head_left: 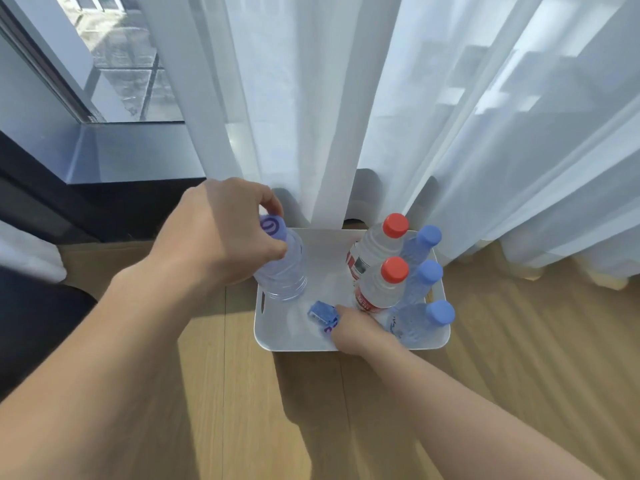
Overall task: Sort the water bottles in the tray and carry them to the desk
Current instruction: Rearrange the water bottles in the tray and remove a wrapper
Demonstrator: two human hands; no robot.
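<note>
A white tray sits on the wood floor by the curtain. My left hand grips the neck of a clear bottle with a purple cap, held above the tray's left side. My right hand reaches into the tray's front and closes on a lying bottle with a blue label; most of that bottle is hard to make out. Two red-capped bottles stand at the right, with three blue-capped bottles in a row along the right wall.
White sheer curtains hang right behind the tray, touching its far edge. A dark window sill and window are at the left. Wood floor stretches in front of the tray.
</note>
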